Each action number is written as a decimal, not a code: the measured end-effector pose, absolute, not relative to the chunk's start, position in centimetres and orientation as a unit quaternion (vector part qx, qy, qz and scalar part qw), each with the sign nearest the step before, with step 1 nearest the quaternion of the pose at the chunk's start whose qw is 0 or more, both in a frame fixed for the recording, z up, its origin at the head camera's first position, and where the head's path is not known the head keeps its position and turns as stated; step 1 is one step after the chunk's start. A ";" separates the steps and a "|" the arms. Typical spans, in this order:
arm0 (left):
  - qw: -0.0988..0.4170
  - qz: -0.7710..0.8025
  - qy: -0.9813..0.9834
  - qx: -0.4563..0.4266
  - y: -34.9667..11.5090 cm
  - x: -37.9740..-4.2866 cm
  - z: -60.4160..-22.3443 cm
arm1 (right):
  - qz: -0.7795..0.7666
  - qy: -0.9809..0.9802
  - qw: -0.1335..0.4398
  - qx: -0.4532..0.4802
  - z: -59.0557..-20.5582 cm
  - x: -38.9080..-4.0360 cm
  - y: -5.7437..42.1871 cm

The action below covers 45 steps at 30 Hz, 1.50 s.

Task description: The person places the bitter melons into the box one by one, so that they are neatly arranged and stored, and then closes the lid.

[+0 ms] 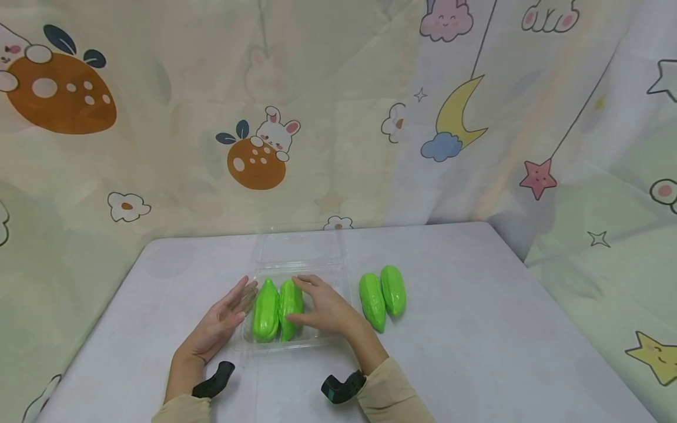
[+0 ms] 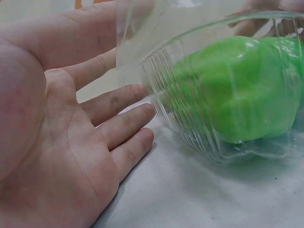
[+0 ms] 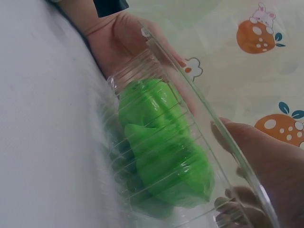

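Note:
A clear plastic box [image 1: 280, 346] with its lid [image 1: 301, 249] folded back stands on the table. Two glossy green, elongated ridged pieces lie side by side inside, a left one [image 1: 266, 311] and a right one [image 1: 290, 305]. My left hand [image 1: 218, 323] is beside the box's left wall, fingers extended, its fingertips close against the plastic in the left wrist view. Over the box's right part is my right hand [image 1: 327, 305], thumb and fingers spread by the right green piece. Whether they touch it I cannot tell; the right wrist view shows this hand [image 3: 273, 164] partly through the plastic.
Two more green pieces, a nearer one [image 1: 372, 302] and a farther one [image 1: 394, 291], lie on the white table [image 1: 465, 352] right of the box. A printed cloth [image 1: 338, 117] hangs behind the table. Each wrist wears a black band [image 1: 214, 380].

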<state>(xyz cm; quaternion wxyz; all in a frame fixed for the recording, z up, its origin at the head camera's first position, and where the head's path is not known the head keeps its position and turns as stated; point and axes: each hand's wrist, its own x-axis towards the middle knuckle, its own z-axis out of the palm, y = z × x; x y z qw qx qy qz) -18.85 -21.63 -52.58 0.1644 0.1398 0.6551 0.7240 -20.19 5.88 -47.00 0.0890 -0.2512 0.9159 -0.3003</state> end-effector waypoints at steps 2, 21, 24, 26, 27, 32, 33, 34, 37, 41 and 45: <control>0.164 0.724 0.656 0.139 -21.6 -18.8 -52.6 | -0.303 0.915 0.087 -0.251 -46.8 -20.1 5.9; 0.163 0.723 0.654 0.153 -21.6 -18.8 -52.6 | -0.391 0.886 -0.009 -0.250 -44.2 -21.0 9.5; 0.162 0.723 0.656 0.147 -21.6 -18.9 -52.6 | -0.403 0.879 -0.027 -0.252 -43.7 -21.2 10.8; 0.161 0.721 0.659 0.146 -21.6 -18.9 -52.6 | -0.409 0.877 -0.037 -0.251 -43.5 -21.3 11.7; 0.161 0.720 0.659 0.146 -21.6 -18.9 -52.6 | -0.413 0.875 -0.040 -0.251 -43.4 -21.3 12.1; 0.161 0.717 0.663 0.143 -21.5 -18.8 -52.6 | -0.422 0.876 -0.044 -0.228 -42.7 -21.3 14.6; 0.162 0.718 0.663 0.139 -21.5 -18.8 -52.6 | -0.424 0.877 -0.044 -0.221 -42.6 -21.3 15.0; 0.162 0.718 0.663 0.135 -21.5 -18.8 -52.6 | -0.425 0.878 -0.045 -0.215 -42.5 -21.2 15.5; 0.163 0.722 0.660 0.130 -21.5 -18.7 -52.6 | -0.434 0.877 -0.046 -0.199 -42.4 -21.2 16.7; 0.165 0.722 0.660 0.128 -21.5 -18.7 -52.5 | -0.439 0.878 -0.050 -0.184 -42.5 -21.4 18.1; 0.165 0.720 0.660 0.136 -21.5 -18.7 -52.4 | -0.440 0.878 -0.060 -0.179 -42.5 -21.3 19.1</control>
